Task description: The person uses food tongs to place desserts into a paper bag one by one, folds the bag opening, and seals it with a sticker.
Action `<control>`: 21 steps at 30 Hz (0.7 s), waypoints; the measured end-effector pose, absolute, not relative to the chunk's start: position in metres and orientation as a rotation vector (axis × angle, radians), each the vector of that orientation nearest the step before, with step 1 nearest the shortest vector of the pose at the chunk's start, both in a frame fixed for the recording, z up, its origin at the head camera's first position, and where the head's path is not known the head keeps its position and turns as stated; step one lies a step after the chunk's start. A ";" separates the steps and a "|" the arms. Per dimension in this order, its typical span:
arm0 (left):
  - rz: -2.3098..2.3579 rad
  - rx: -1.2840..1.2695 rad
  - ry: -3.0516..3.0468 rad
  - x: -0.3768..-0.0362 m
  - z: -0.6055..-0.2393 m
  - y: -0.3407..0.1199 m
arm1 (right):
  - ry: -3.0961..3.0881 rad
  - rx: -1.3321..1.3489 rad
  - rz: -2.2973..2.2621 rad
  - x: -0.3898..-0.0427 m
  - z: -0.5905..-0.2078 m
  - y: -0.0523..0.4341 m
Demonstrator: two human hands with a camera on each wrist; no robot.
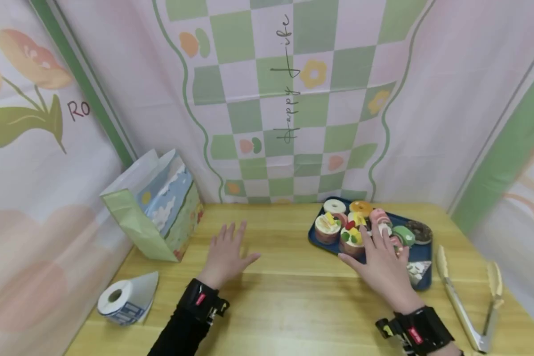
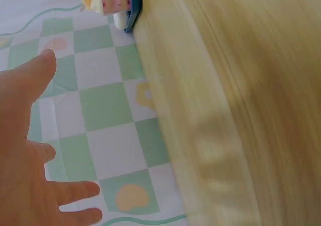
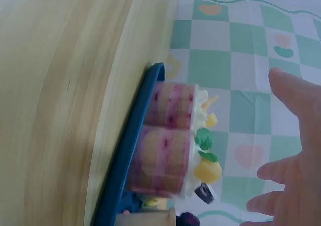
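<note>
My left hand (image 1: 226,257) hovers with spread fingers over the wooden table, holding nothing. In the head view my right hand (image 1: 382,267) appears in front of a dark blue tray (image 1: 426,254) of pastries, fingers extended and thumb out to the side. The right wrist view shows a gap between the fingers and two round layered cakes topped with cream and fruit, the nearer cake (image 3: 163,158) and the farther cake (image 3: 173,105). Also on the tray are a white donut (image 1: 334,205), an orange donut (image 1: 361,207), a chocolate donut (image 1: 420,231) and a triangular piece (image 1: 418,271). The right hand hides part of the tray.
Metal tongs (image 1: 460,304) with pale tips lie spread at the table's right side. A patterned paper bag (image 1: 164,212) stands at the back left. In front of it sits a label roll (image 1: 123,306) with its end loose. Printed curtains (image 1: 271,113) enclose the table.
</note>
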State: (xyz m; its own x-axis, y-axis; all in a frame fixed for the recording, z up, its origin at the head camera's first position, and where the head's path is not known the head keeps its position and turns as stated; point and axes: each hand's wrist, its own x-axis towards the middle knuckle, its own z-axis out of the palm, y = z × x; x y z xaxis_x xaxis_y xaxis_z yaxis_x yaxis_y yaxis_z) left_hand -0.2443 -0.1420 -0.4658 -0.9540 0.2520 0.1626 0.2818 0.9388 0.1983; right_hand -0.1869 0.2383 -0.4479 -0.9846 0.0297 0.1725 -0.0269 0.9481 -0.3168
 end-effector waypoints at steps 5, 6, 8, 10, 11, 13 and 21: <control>-0.363 -0.478 -2.951 -0.242 -0.454 -0.148 | -2.901 -0.018 0.515 -0.179 -0.442 0.248; -0.364 -0.502 -2.940 -0.242 -0.451 -0.150 | -2.885 -0.018 0.516 -0.178 -0.441 0.250; -0.378 -0.535 -2.928 -0.240 -0.446 -0.154 | -2.853 -0.024 0.518 -0.174 -0.438 0.256; -0.387 -0.563 -2.926 -0.239 -0.440 -0.158 | -2.825 -0.045 0.529 -0.172 -0.436 0.261; -0.390 -0.571 -2.932 -0.238 -0.438 -0.160 | -2.815 -0.060 0.533 -0.170 -0.436 0.264; -0.399 -0.587 -2.942 -0.237 -0.434 -0.165 | -2.792 -0.085 0.560 -0.167 -0.435 0.270; -0.330 -0.659 -2.954 -0.239 -0.414 -0.181 | -2.776 -0.145 0.598 -0.156 -0.440 0.300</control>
